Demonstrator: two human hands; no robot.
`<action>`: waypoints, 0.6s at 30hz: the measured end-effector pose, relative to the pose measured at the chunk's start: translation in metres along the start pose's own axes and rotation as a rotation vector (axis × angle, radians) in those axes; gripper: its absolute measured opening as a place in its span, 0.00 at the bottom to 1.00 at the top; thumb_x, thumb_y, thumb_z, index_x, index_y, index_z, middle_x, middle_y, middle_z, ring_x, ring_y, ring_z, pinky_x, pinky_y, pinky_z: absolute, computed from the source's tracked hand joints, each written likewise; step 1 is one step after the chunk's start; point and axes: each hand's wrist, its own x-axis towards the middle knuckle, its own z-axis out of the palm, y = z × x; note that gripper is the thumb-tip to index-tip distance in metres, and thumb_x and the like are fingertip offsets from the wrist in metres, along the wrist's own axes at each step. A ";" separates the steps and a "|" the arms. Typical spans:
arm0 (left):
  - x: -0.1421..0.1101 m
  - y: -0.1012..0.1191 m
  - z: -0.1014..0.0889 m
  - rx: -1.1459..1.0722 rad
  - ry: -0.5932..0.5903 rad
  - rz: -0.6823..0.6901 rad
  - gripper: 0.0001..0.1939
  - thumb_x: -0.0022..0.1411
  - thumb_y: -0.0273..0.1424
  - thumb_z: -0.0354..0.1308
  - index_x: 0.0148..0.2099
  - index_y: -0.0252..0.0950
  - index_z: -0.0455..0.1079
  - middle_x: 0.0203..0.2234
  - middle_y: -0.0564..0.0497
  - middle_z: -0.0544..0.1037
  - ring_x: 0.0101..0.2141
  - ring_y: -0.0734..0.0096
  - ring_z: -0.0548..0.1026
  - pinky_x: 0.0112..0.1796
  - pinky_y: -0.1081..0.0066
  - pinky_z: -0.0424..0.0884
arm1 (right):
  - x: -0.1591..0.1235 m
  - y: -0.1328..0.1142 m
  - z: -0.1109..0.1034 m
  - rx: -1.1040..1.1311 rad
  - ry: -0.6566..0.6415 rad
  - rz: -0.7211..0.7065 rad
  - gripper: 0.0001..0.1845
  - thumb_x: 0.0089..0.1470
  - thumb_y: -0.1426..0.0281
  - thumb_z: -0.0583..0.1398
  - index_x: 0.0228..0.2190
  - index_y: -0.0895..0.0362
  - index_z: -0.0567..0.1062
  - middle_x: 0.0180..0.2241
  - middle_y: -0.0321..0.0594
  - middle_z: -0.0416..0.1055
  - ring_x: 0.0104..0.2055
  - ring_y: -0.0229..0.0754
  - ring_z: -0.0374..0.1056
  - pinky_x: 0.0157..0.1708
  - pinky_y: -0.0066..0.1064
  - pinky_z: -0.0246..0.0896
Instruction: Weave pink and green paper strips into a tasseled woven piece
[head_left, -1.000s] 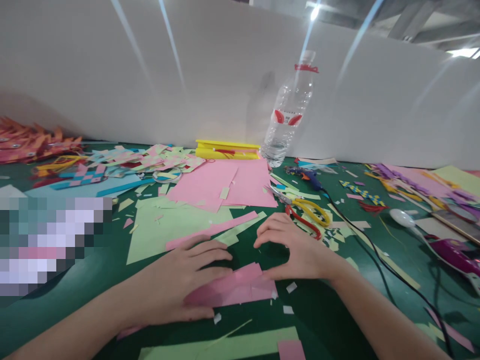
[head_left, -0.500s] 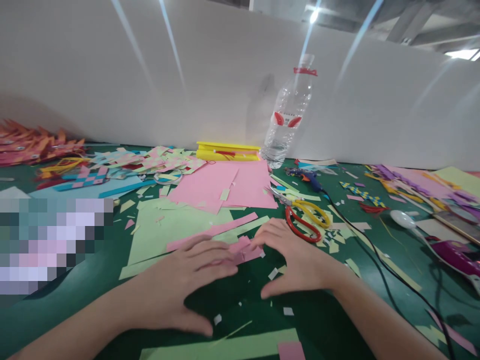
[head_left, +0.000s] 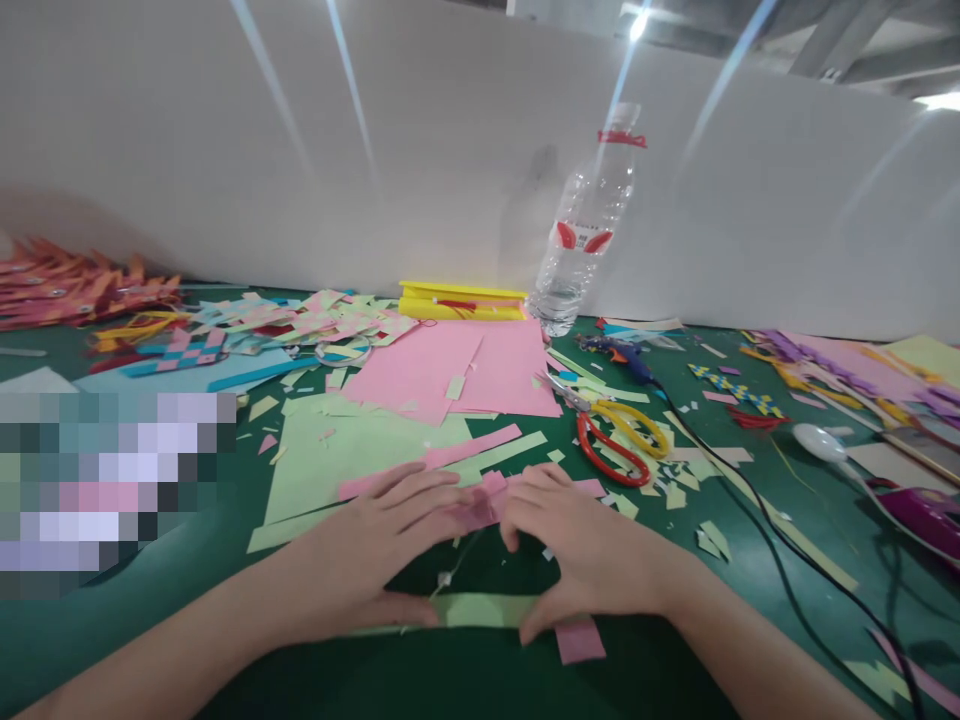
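My left hand (head_left: 367, 560) and my right hand (head_left: 592, 548) lie flat on the green table (head_left: 187, 560), fingers stretched and angled toward each other. A small heap of crumpled pink paper scraps (head_left: 486, 500) sits between the fingertips of both hands and touches them. A pale green paper strip (head_left: 480, 608) lies between my two thumbs. A small pink square (head_left: 579, 640) rests just under my right thumb. Neither hand grips anything.
Red-and-yellow scissors (head_left: 619, 440) lie right of the hands. Pink sheets (head_left: 450, 370) and green sheets (head_left: 352, 450) lie beyond. A water bottle (head_left: 589, 235) and a yellow box (head_left: 461, 300) stand by the white wall. A black cable (head_left: 757, 520) and a glue gun (head_left: 619, 350) are to the right.
Both hands swept the pink paper scraps away from me and then drew together, so the fingertips now nearly meet around the scraps. The green strip now lies between my thumbs.
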 end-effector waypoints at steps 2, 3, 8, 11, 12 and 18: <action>0.000 -0.003 0.004 0.070 0.041 -0.041 0.31 0.64 0.44 0.56 0.65 0.42 0.54 0.60 0.49 0.66 0.60 0.62 0.61 0.62 0.58 0.49 | -0.001 0.002 -0.005 -0.020 0.029 0.067 0.26 0.42 0.49 0.66 0.31 0.55 0.67 0.34 0.35 0.66 0.39 0.43 0.59 0.41 0.35 0.52; 0.000 -0.005 0.006 0.101 0.062 -0.062 0.28 0.66 0.43 0.54 0.64 0.43 0.55 0.59 0.50 0.67 0.60 0.62 0.61 0.62 0.58 0.49 | -0.001 0.004 -0.007 -0.039 0.049 0.092 0.24 0.44 0.50 0.66 0.32 0.55 0.67 0.34 0.36 0.66 0.39 0.43 0.59 0.41 0.35 0.52; 0.000 -0.010 0.007 0.137 0.161 -0.148 0.17 0.71 0.35 0.45 0.60 0.41 0.59 0.55 0.49 0.70 0.56 0.65 0.65 0.60 0.58 0.54 | -0.002 0.016 -0.006 -0.224 0.222 0.163 0.07 0.57 0.64 0.60 0.34 0.55 0.69 0.36 0.38 0.69 0.41 0.44 0.61 0.44 0.38 0.53; -0.002 -0.013 0.005 0.115 0.204 -0.223 0.17 0.71 0.34 0.45 0.59 0.41 0.59 0.52 0.49 0.72 0.54 0.65 0.67 0.59 0.57 0.55 | -0.001 0.022 -0.004 -0.324 0.327 0.192 0.04 0.59 0.69 0.57 0.35 0.56 0.69 0.36 0.40 0.70 0.40 0.45 0.64 0.42 0.39 0.57; -0.003 -0.014 0.004 0.112 0.215 -0.243 0.17 0.70 0.34 0.45 0.59 0.41 0.60 0.52 0.48 0.72 0.54 0.64 0.67 0.59 0.57 0.55 | -0.001 0.023 -0.003 -0.338 0.355 0.197 0.05 0.59 0.69 0.56 0.37 0.56 0.70 0.37 0.42 0.71 0.41 0.46 0.64 0.43 0.40 0.58; -0.003 -0.015 0.002 0.073 0.179 -0.305 0.18 0.68 0.41 0.50 0.58 0.43 0.62 0.51 0.47 0.72 0.53 0.61 0.68 0.57 0.55 0.57 | -0.001 0.024 -0.002 -0.309 0.380 0.138 0.15 0.60 0.65 0.55 0.48 0.55 0.70 0.50 0.47 0.71 0.53 0.49 0.64 0.53 0.49 0.58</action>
